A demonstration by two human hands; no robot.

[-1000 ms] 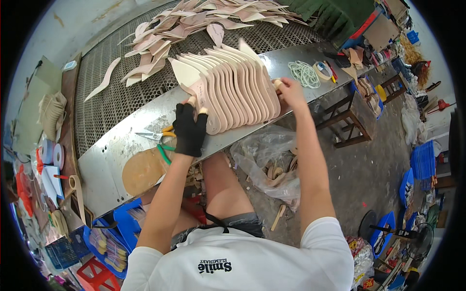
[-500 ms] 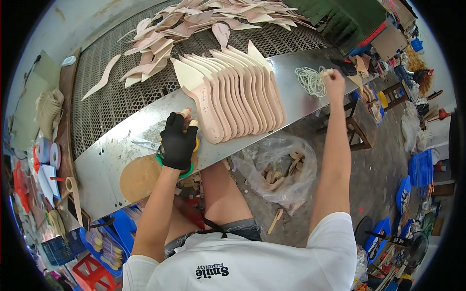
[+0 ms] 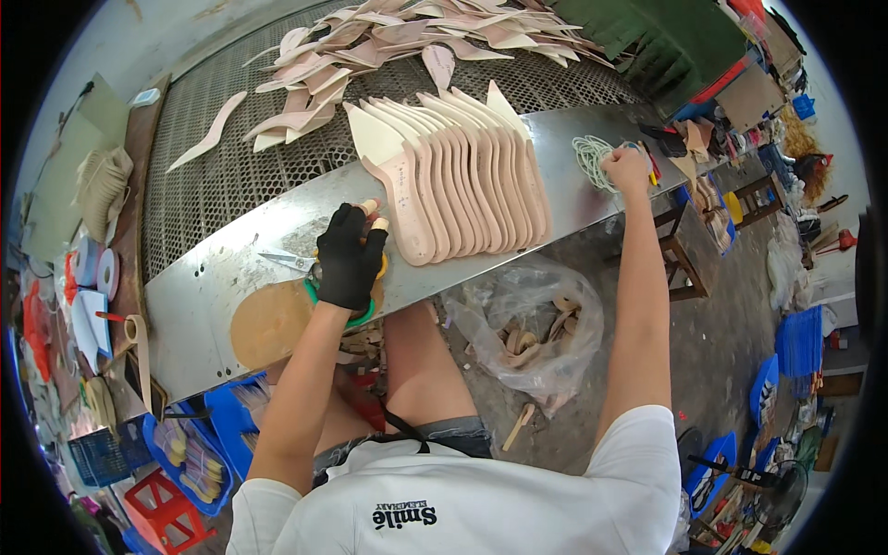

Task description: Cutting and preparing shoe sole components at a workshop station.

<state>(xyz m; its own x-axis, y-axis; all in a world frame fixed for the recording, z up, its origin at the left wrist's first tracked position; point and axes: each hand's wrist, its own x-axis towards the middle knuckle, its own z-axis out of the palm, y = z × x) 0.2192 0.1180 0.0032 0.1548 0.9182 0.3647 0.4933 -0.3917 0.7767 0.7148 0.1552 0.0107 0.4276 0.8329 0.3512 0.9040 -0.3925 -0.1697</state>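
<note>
1. On the shiny metal bench [image 3: 231, 268], a fanned row of pale shoe-sole pieces [image 3: 462, 176] lay side by side, each one leaning on the next.
2. Just left of that row, the left hand [image 3: 350, 259] in a black glove with bare fingertips rested flat on the bench. It held nothing, and its fingertips touched the near end of the first piece.
3. Just left of the glove lay small scissors [image 3: 285, 261], and a round brown disc [image 3: 270, 324] sat below them.
4. Right of the row, the right hand [image 3: 626, 169] was curled into a loose fist on a pale green bundle of cord [image 3: 592, 155]. I could not tell how much cord it gripped.
5. To do this well, I think the right hand should pull out only one loop, slowly, so the bundle does not tangle.
6. The left hand should press the row gently, so the pieces stay fanned and do not slide.
7. Behind the row, loose pieces [image 3: 407, 37] lay heaped on the mesh [image 3: 213, 185]. They should be left alone.
</note>
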